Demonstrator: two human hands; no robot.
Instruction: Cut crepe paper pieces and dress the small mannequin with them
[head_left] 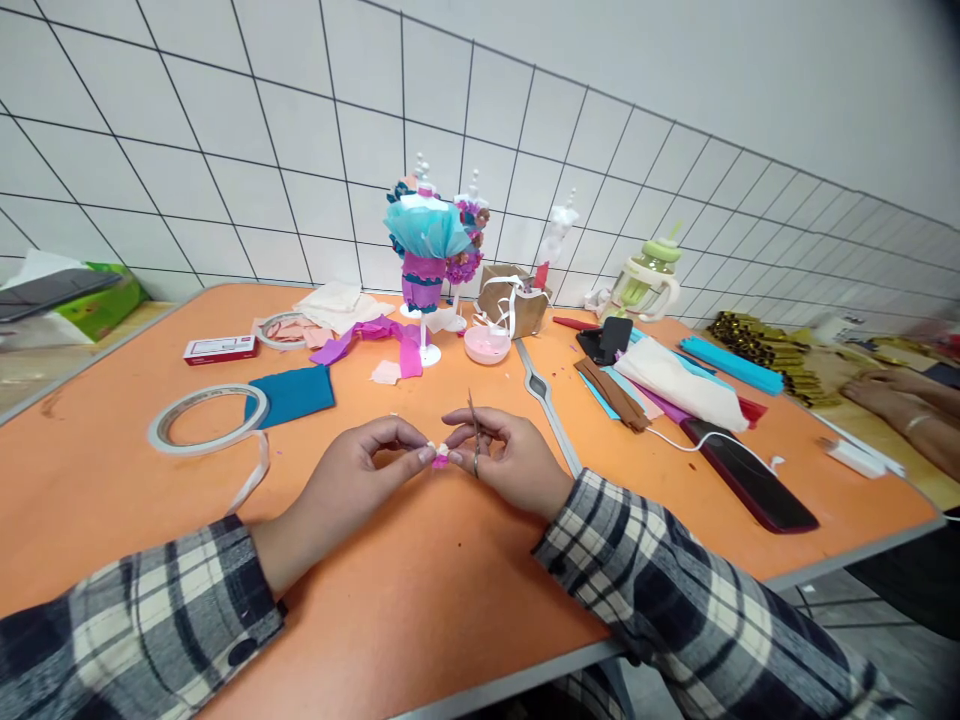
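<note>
— What are your fingers on?

— My left hand [364, 470] has its thumb and forefinger pinched on a little cream-and-pink piece [440, 461]. My right hand [517, 460] meets it from the other side, thumb and forefinger at its edge.

— Where is that piece?

— Just below the middle of the frame, between my two sets of fingertips, over the orange table [420, 620]. My fingers hide part of it, so I can't tell its full shape.

— And the thin metal tool [471, 405]?

— Tucked in my right fingers, its point sticking up and its lower end by my thumb. I can't tell whether it's scissors or tweezers.

— What lies around you?

— At center left, a roll of tape [159, 437] with a loose end trailing down, touching a blue sheet [304, 395]. At upper center, a small dress form [424, 282] stands in a turquoise and purple outfit, with a pink bowl [487, 346] near its base.

— And on the other side?

— At right, a dark phone [750, 480] lies face up below some folded papers [679, 380]. A green-lidded bottle [651, 280] stands farther up, near the wall.
</note>
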